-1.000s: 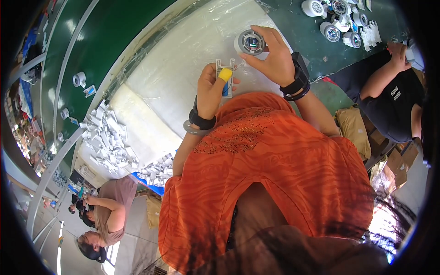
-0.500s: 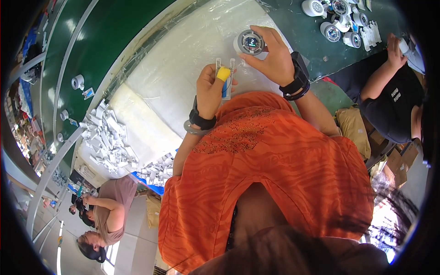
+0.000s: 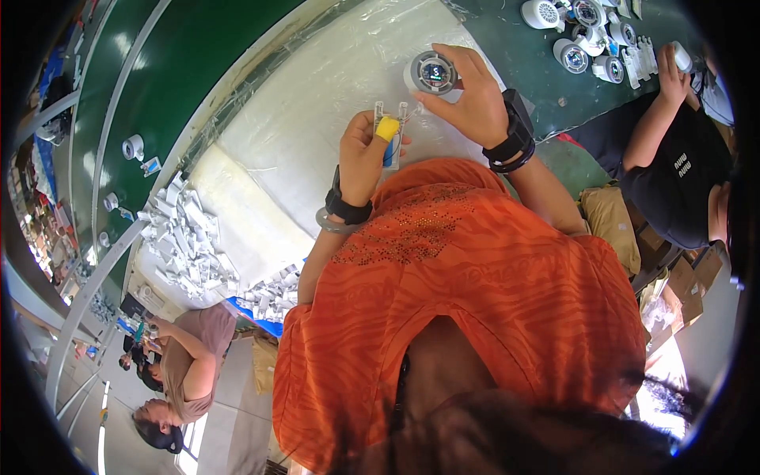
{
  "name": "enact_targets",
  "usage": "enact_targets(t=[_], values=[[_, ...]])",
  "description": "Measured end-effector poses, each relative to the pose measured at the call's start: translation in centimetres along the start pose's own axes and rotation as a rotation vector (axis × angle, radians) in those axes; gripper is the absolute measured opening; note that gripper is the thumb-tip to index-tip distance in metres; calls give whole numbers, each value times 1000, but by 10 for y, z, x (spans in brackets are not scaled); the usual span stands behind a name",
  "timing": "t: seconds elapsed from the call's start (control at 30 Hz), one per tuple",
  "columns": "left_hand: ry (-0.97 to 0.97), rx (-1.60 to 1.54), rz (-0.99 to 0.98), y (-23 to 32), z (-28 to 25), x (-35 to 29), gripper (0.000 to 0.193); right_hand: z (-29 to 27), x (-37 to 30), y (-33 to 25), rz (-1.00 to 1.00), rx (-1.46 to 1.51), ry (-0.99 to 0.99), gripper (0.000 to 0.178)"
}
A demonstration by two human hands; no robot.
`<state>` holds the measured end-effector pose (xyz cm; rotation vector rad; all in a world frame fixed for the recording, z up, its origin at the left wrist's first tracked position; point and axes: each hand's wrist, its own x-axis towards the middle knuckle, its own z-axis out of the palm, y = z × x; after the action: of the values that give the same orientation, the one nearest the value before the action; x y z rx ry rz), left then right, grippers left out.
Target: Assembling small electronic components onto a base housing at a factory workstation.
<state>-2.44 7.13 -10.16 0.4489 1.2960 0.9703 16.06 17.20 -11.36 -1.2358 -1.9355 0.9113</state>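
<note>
My right hand (image 3: 477, 101) grips a round white-and-grey device (image 3: 431, 73) between thumb and fingers. A small lit display shows in the middle of its face. My left hand (image 3: 362, 161), with a yellow cover (image 3: 387, 128) on the thumb, is closed on a clear-and-white plastic part (image 3: 393, 157) with a blue piece in it. Two prongs of this part point up toward the device. A thin wire seems to run between the two, though it is hard to make out. Both hands are above a white padded sheet (image 3: 340, 71) wrapped in clear film.
Several similar round devices (image 3: 571, 55) and white brackets (image 3: 640, 62) lie on the green table at the far right. A heap of white plastic parts (image 3: 186, 237) lies at left. A green conveyor belt (image 3: 190, 55) carries more devices. Co-workers sit at right and lower left.
The figure on the device's display has changed. My hands stay almost still. The right co-worker's hand has risen with a white piece; the lower-left co-worker's arm has shifted slightly.
</note>
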Motion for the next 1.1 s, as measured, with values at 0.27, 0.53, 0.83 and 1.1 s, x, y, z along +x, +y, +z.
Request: enact_targets(t=[0.27, 0.53, 0.83, 1.1], values=[[-3, -9, -8, 0, 0, 1, 25, 1, -1, 0, 16, 16, -8, 64], [-13, 27, 3, -4, -2, 2, 23, -3, -1, -5, 74, 24, -75, 64], [-18, 29, 14, -7, -4, 1, 23, -1, -4, -2, 76, 20, -70, 64], [-5, -88, -86, 0, -1, 7, 26, 1, -3, 5, 95, 21, -86, 63]])
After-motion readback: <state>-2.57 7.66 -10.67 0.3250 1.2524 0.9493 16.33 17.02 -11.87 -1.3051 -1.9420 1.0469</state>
